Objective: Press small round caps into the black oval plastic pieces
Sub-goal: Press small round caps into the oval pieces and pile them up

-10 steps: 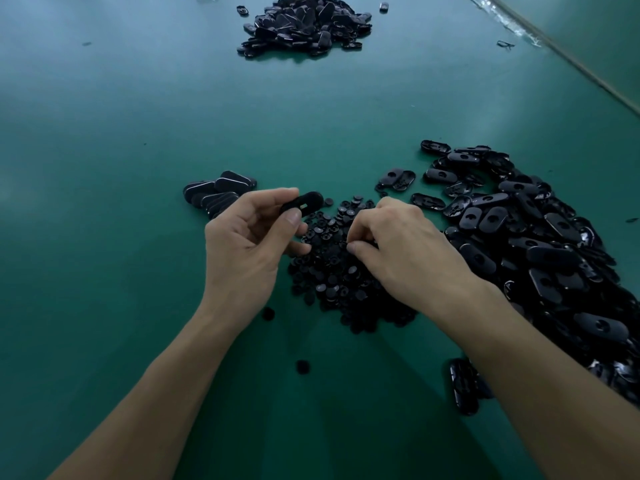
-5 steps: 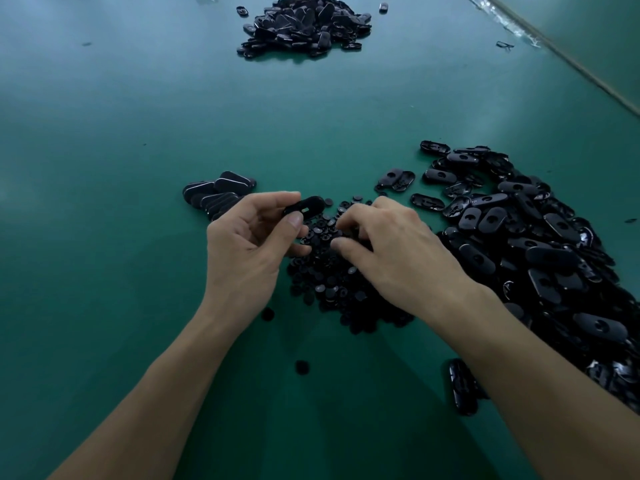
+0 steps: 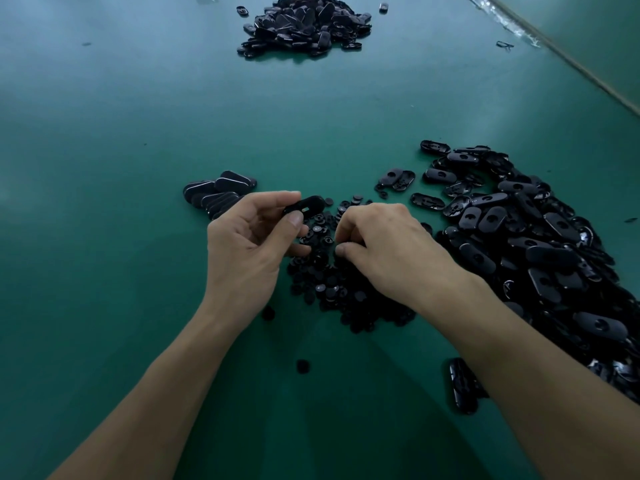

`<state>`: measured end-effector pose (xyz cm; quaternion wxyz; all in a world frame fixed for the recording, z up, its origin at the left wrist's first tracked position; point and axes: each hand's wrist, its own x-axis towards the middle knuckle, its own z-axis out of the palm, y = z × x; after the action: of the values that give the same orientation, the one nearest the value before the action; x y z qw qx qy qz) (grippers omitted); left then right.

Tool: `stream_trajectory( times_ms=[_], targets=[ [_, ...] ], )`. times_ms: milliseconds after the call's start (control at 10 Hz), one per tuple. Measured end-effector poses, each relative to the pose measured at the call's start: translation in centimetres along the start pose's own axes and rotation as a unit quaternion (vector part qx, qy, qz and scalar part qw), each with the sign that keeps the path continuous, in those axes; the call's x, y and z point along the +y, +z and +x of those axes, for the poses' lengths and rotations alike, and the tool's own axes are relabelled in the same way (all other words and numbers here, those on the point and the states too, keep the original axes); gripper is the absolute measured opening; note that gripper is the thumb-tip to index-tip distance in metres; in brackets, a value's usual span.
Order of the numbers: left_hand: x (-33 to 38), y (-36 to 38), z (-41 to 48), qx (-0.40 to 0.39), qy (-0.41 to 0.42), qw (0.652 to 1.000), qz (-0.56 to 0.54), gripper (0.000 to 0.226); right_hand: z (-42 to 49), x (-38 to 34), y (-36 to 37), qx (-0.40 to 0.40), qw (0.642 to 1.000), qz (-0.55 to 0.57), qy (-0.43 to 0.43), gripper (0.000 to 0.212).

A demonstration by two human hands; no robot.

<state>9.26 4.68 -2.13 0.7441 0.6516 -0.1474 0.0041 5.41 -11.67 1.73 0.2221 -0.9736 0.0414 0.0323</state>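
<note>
Head view. Left hand pinches one black oval piece between thumb and fingers, above the heap of round caps at the centre of the tabletop. Right hand curls into that heap; whether it grips a cap cannot be told. Judged early in the task: a small stack of about six ovals, perhaps finished, against an uncountable heap by the right edge. A third heap lies near the far edge.

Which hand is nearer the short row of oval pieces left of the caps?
Left. The left hand is right beside the row; the right hand is farther right, over the cap pile.
</note>
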Motion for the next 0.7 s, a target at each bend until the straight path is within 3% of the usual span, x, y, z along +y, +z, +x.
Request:
stream_trajectory(
  times_ms=[300,400,700],
  targets=[
    [0.0,0.0,0.0,0.0,0.001,1.0,0.002,0.022,-0.3,0.0,-0.5,-0.018,0.996,0.079,0.032,0.013],
    [-0.1,0.0,0.0,0.002,-0.001,1.0,0.0,0.023,-0.5,-0.1,-0.8,0.011,0.995,0.093,0.029,0.02],
    [-0.2,-0.1,0.0,0.0,-0.003,1.0,0.0,0.023,-0.7,0.0,-2.0,0.005,0.999,0.047,0.008,0.023]
  ],
)
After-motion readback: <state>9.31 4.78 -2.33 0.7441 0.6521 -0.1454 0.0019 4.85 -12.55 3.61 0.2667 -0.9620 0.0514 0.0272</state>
